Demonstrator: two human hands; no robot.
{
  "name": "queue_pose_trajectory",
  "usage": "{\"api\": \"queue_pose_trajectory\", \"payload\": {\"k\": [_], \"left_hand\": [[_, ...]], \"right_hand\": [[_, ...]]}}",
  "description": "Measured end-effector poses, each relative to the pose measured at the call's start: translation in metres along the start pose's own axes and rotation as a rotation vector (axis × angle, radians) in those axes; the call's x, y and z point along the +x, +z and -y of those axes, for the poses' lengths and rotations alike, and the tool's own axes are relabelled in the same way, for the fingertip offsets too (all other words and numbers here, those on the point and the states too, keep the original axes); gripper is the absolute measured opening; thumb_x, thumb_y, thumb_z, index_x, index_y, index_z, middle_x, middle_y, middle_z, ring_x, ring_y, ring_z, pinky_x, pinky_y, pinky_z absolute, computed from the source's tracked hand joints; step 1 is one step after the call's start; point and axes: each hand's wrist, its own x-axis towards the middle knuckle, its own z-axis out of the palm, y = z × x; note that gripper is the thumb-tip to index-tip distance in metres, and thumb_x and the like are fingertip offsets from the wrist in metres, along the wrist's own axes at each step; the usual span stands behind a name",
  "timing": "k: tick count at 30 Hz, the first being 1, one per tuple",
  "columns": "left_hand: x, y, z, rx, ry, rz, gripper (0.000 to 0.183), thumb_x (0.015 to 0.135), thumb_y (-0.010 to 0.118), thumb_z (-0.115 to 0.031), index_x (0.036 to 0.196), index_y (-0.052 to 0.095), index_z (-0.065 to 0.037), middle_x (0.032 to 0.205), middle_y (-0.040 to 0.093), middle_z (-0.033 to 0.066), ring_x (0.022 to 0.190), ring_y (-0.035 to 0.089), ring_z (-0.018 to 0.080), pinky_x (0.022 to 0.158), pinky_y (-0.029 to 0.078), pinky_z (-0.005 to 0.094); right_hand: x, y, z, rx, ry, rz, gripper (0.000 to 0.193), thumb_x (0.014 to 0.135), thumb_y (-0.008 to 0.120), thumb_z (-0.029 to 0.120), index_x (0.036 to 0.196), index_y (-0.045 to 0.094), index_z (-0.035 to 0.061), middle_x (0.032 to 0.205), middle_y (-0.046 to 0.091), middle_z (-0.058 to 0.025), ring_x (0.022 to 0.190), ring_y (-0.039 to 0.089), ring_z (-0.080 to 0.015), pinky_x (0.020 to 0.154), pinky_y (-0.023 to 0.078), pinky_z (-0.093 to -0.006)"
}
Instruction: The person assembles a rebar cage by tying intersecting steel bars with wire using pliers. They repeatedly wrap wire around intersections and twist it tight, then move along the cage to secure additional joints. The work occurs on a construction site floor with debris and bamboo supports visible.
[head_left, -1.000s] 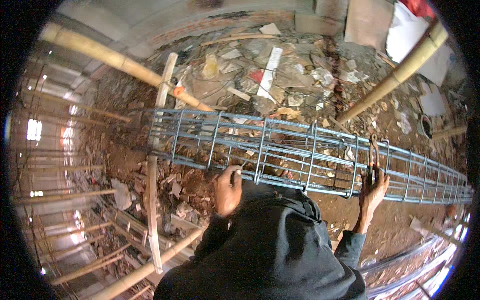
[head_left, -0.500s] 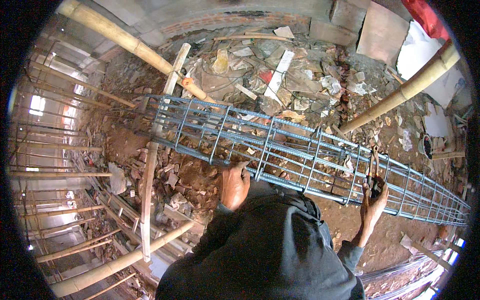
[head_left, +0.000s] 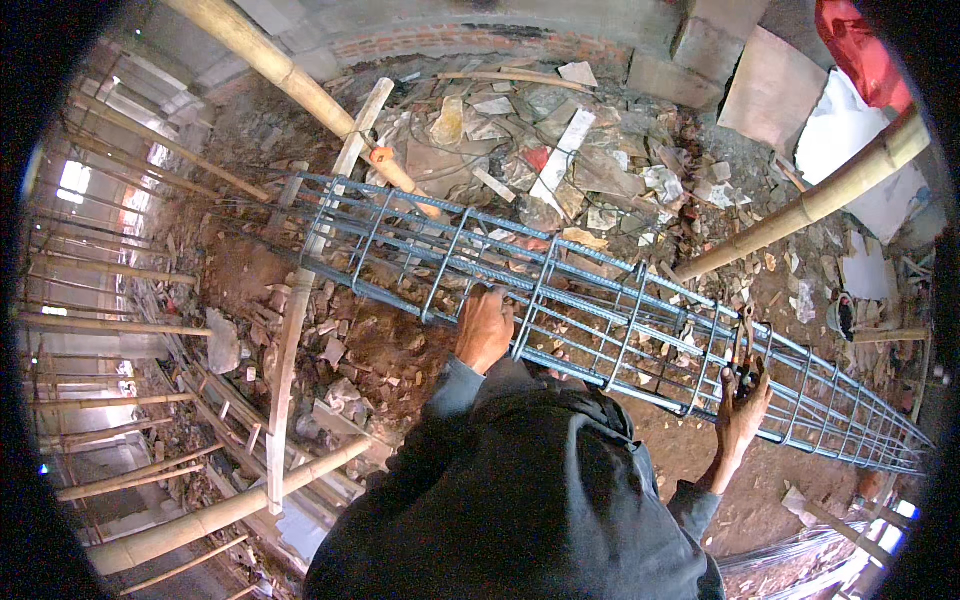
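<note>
"Where is the long cage of blue-grey ribbed steel bars point(head_left: 537, 293)?"
"Slanting across in front of the person, its left part over a pale, narrow wooden plank point(head_left: 290, 335)."
"And the left hand point(head_left: 485, 330)?"
"Fingers curled at the cage's near side; whether they grip a bar, one cannot tell."
"The right hand point(head_left: 743, 408)?"
"Partly closed, holding slim rust-brown metal pincers point(head_left: 742, 340) by their dark handles, the pincers' head up against the cage."

Red sheeting point(head_left: 862, 55), a white sheet point(head_left: 838, 122) and a brownish panel point(head_left: 770, 92) near a bamboo pole point(head_left: 810, 208).
</note>
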Motion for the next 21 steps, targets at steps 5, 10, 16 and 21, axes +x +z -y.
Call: {"api": "queue_pose_trajectory", "payload": {"k": [5, 10, 16, 21], "left_hand": [[0.001, 0.0, -0.003, -0.008, -0.062, 0.049, 0.036, 0.094, 0.067, -0.011, 0.128, 0.068, 0.0, 0.112, 0.069, 0.0265, 0.107, 0.063, 0.0479, 0.096, 0.047, 0.0583], [0.002, -0.006, 0.003, -0.118, 0.091, -0.091, 0.029, 0.091, 0.061, -0.001, 0.116, 0.074, 0.006, 0.096, 0.072, 0.0307, 0.092, 0.068, 0.0505, 0.083, 0.054, 0.0584], [0.0, -0.021, 0.008, -0.012, -0.036, -0.003, 0.022, 0.094, 0.063, -0.006, 0.109, 0.078, 0.0, 0.101, 0.075, 0.0255, 0.1, 0.069, 0.0466, 0.09, 0.052, 0.0546], [-0.008, -0.05, -0.005, -0.032, -0.075, 0.015, 0.018, 0.094, 0.064, -0.006, 0.105, 0.078, -0.001, 0.098, 0.074, 0.0261, 0.094, 0.069, 0.0477, 0.083, 0.054, 0.0559]], "right_hand": [[0.002, 0.0, 0.001, -0.095, 0.009, 0.009, 0.068, 0.097, 0.08, 0.034, 0.153, 0.054, 0.0087, 0.14, 0.059, -0.0246, 0.129, 0.058, -0.0454, 0.107, 0.048, -0.053], [0.005, 0.001, -0.006, -0.059, -0.011, 0.029, 0.068, 0.096, 0.081, 0.036, 0.153, 0.055, 0.0097, 0.134, 0.059, -0.024, 0.128, 0.059, -0.0459, 0.106, 0.049, -0.0544], [0.008, 0.006, -0.008, -0.046, -0.07, -0.017, 0.066, 0.095, 0.081, 0.038, 0.15, 0.057, 0.0105, 0.139, 0.056, -0.0254, 0.126, 0.06, -0.0468, 0.104, 0.05, -0.0555], [0.01, 0.009, 0.0, -0.127, -0.059, -0.045, 0.065, 0.095, 0.08, 0.042, 0.149, 0.057, 0.014, 0.135, 0.057, -0.024, 0.125, 0.061, -0.0464, 0.101, 0.051, -0.0575]]}}
